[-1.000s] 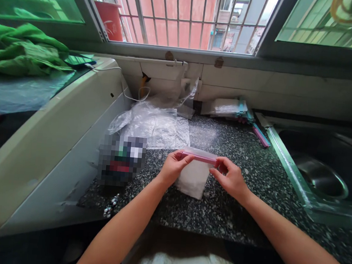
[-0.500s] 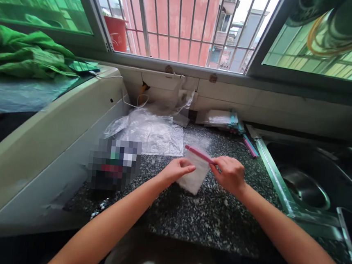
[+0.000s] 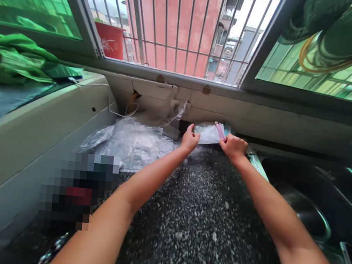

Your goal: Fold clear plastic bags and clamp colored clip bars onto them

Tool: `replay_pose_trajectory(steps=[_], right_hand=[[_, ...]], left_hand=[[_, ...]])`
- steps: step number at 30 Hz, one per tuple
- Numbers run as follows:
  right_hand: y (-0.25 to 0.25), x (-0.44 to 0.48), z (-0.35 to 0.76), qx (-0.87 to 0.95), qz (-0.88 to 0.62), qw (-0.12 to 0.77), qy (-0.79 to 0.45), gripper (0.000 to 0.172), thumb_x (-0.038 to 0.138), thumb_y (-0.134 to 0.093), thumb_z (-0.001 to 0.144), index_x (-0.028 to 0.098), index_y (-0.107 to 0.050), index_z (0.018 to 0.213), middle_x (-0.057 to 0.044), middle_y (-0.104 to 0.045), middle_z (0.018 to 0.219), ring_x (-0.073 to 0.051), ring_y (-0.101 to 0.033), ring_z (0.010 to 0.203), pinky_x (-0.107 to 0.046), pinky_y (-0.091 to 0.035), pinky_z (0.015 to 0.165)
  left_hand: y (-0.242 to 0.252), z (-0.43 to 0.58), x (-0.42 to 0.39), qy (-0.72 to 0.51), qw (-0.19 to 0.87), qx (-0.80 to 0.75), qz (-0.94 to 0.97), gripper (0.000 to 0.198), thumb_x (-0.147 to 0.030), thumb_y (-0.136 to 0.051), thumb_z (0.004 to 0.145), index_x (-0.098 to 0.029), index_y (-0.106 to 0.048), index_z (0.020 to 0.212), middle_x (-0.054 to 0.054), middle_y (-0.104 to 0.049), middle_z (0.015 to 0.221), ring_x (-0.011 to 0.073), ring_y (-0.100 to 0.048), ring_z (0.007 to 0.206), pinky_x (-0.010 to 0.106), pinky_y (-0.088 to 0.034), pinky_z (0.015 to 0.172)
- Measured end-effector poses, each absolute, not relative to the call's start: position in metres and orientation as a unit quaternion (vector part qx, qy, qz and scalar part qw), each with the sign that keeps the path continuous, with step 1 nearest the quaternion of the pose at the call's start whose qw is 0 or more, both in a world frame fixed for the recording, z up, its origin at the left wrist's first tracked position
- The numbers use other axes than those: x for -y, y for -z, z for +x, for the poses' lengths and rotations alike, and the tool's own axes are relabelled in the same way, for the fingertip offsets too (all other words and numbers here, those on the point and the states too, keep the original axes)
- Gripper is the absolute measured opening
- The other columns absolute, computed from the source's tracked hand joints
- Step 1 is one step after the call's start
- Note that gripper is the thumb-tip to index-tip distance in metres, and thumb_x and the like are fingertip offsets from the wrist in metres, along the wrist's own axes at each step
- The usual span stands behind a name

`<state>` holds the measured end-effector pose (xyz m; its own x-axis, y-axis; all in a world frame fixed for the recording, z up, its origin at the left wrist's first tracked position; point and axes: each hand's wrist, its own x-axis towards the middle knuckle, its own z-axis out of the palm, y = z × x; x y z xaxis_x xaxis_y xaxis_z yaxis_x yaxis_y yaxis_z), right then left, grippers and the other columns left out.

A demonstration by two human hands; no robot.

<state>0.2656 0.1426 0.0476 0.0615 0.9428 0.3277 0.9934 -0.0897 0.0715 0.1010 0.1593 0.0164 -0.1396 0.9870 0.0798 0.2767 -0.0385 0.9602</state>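
Observation:
At the back of the counter, my right hand [image 3: 233, 147] is closed on a small clear bag with a pink strip [image 3: 219, 130] along its edge. The bag [image 3: 206, 134] looks whitish and is held over a stack of similar bags, so I cannot tell where one ends and the other begins. My left hand [image 3: 190, 138] is at the left side of the bag, its thumb and forefinger apart and nothing visibly gripped between them. Crumpled clear plastic sheeting [image 3: 135, 140] lies to the left of that hand.
A speckled dark stone counter [image 3: 184, 215] runs under my arms. On the right is a sink with a metal bowl [image 3: 298, 212]; a phone-like slab [image 3: 351, 262] sits below it. A white appliance [image 3: 39, 140] borders the left, near a pixelated item [image 3: 81, 189]. A barred window is ahead.
Both hands have moved away from me to the back of the counter, carrying the pink-edged bag to the stack. The left hand has risen beside it. My view has shifted slightly.

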Motion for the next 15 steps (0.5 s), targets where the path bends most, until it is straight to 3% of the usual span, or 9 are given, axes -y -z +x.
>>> replay_pose_trajectory(steps=[3, 7, 15], right_hand=[[-0.057, -0.171, 0.264, 0.645, -0.746, 0.084, 0.141, 0.038, 0.034, -0.040, 0.083, 0.010, -0.065, 0.098, -0.021, -0.068, 0.091, -0.029, -0.065, 0.087, -0.032, -0.043, 0.067], [-0.055, -0.199, 0.262, 0.635, -0.756, 0.075, 0.139, 0.035, 0.028, -0.044, 0.081, 0.006, -0.065, 0.099, -0.024, -0.067, 0.092, -0.030, -0.064, 0.089, -0.035, -0.044, 0.070], [-0.045, -0.215, 0.260, 0.639, -0.758, 0.038, 0.125, 0.031, 0.020, -0.045, 0.081, 0.003, -0.067, 0.095, -0.026, -0.066, 0.091, -0.031, -0.065, 0.089, -0.037, -0.044, 0.070]], left_hand=[[-0.017, 0.115, -0.176, -0.393, 0.277, -0.589, 0.650, 0.063, -0.028, -0.054, 0.080, -0.022, -0.031, 0.139, 0.006, -0.064, 0.090, 0.0207, -0.060, 0.088, 0.028, -0.043, 0.077], [-0.008, 0.133, -0.189, -0.241, 0.182, -0.620, 0.724, 0.062, -0.035, -0.050, 0.082, -0.028, -0.028, 0.140, 0.011, -0.058, 0.112, 0.0257, -0.057, 0.103, 0.033, -0.044, 0.082], [0.009, 0.135, -0.203, -0.182, 0.148, -0.649, 0.724, 0.049, -0.027, -0.049, 0.081, -0.023, -0.044, 0.130, 0.015, -0.059, 0.110, 0.0273, -0.057, 0.104, 0.035, -0.045, 0.084]])
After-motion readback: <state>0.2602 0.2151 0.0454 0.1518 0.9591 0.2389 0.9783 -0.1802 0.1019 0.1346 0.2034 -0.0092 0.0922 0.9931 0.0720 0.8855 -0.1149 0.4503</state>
